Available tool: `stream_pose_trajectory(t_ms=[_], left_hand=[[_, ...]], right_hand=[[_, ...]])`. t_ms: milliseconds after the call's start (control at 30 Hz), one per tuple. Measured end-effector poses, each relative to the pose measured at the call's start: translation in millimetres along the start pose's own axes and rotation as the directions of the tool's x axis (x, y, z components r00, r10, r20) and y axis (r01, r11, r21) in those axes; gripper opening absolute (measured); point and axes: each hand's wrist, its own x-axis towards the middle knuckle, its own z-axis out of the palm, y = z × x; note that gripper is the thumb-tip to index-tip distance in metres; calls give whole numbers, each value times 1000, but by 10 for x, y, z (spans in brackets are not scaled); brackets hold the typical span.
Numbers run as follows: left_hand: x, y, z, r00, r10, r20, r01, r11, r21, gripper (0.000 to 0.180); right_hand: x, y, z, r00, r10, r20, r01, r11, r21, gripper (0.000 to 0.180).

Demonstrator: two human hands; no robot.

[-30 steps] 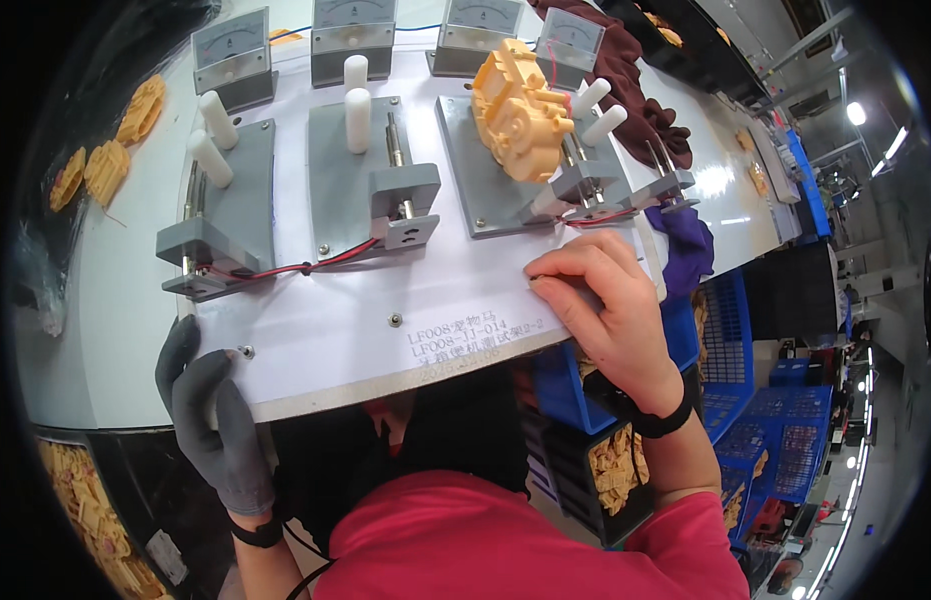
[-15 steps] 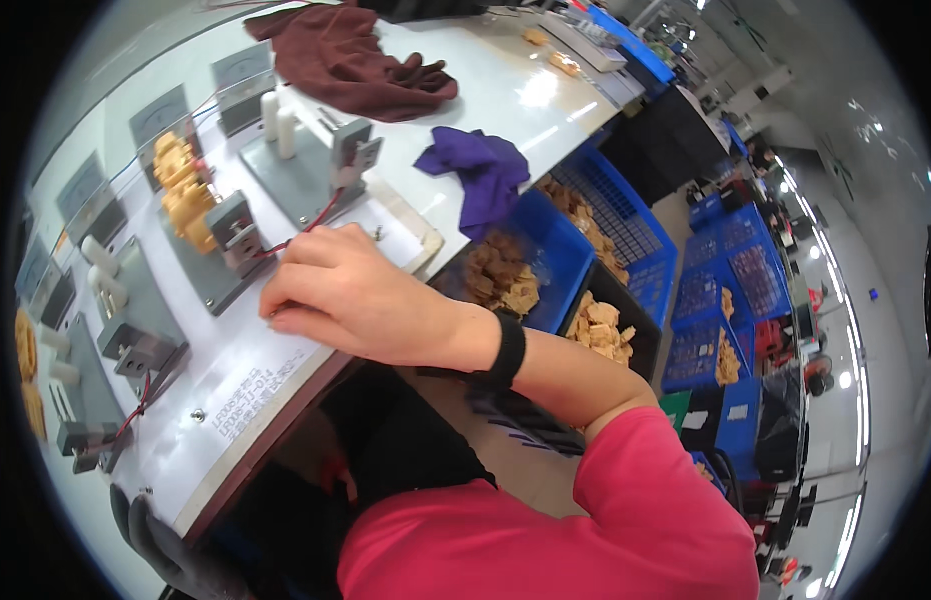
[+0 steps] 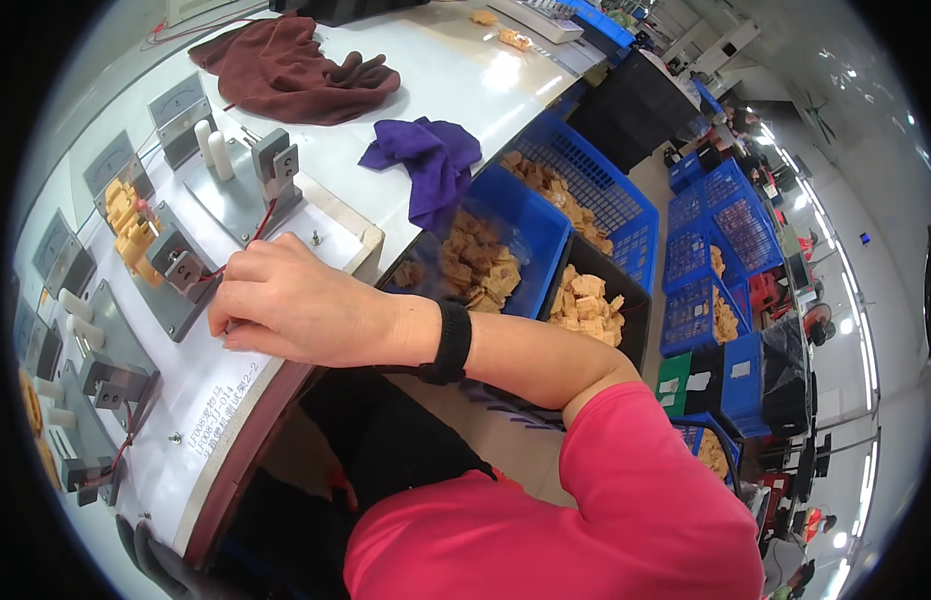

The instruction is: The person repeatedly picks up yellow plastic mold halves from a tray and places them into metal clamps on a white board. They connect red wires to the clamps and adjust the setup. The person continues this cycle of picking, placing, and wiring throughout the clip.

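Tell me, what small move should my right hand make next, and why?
Perhaps lift your right hand and reach toward the yellow part: it sits on the gray fixture just beyond that hand, which isn't touching the part.

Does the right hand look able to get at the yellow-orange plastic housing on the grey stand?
Probably yes: the right hand is near the yellow-orange plastic housing, whose upper side looks uncovered. The grey block stands between them, so reaching over it seems likeliest.
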Motion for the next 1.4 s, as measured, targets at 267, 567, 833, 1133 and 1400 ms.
stream_pose_trajectory(t_ms=[267,567,833,1133,1400], left_hand=[[-203,-111,-51,957,-235,169,222,971,92,45],[-102,94,-15,850,-519,90,525,849,-55,43],[-19,247,50,815,-577,50,574,791,-213,40],[-25,267,52,824,-565,42,557,795,-241,36],[-30,276,74,809,-587,12,569,779,-263,34]], right_hand=[[-15,23,4,1000,-24,-9,24,1000,-12,9],[-3,10,2,1000,-24,2,24,1000,-16,9],[-4,-6,-24,1000,-1,28,2,1000,-19,10],[-2,-26,-36,999,-20,30,21,999,-34,9],[11,-27,-42,997,-65,34,68,994,-86,11]])
